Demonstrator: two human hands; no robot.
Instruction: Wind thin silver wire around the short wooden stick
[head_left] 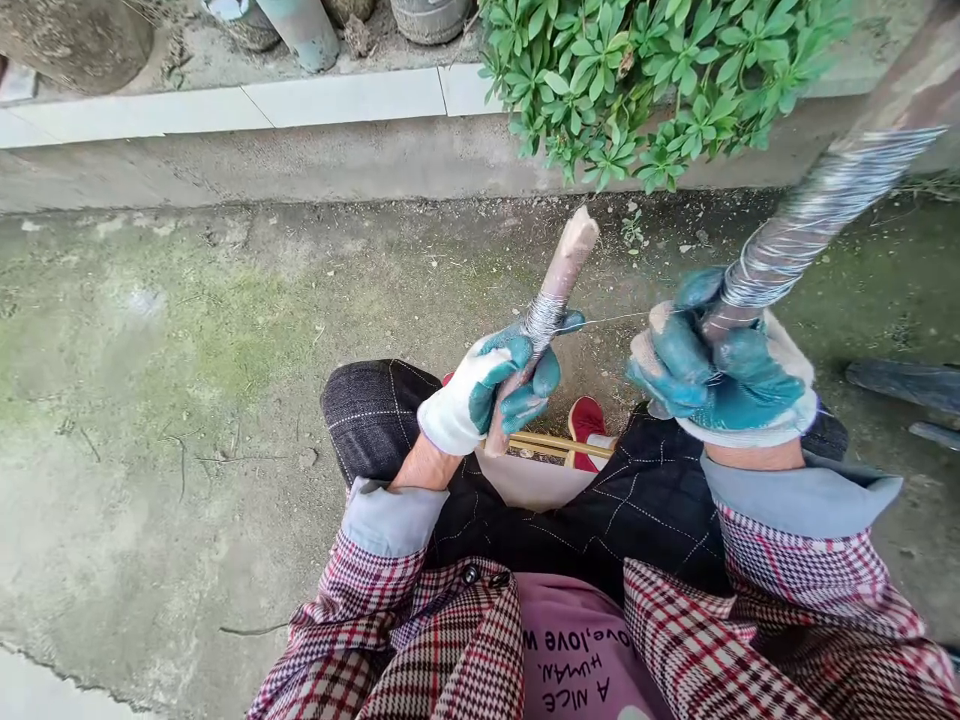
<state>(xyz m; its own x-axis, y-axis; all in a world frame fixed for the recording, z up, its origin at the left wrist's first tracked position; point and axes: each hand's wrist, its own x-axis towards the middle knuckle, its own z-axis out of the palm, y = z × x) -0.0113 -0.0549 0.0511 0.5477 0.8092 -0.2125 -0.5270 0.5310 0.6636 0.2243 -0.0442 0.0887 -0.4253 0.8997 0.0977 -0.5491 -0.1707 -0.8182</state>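
My left hand [499,390], in a white glove with a teal coating, is closed round a short wooden stick [568,255]. Thin silvery wire [543,320] is coiled about the stick's middle, just above my fingers. My right hand [724,365], gloved the same way, grips the lower end of a thicker wooden pole [892,100] that slants up to the top right corner. Many turns of wire [817,220] wrap that pole, partly blurred. A single strand [619,318] runs taut between the two hands. My right palm is hidden.
A low concrete ledge edged with white tiles [345,98] crosses the back, with pots [431,18] on it. A leafy green bush [667,80] overhangs the ledge. Between my knees shows a red shoe [585,425]. Dark flat objects [904,385] lie on the concrete ground [187,400] at right.
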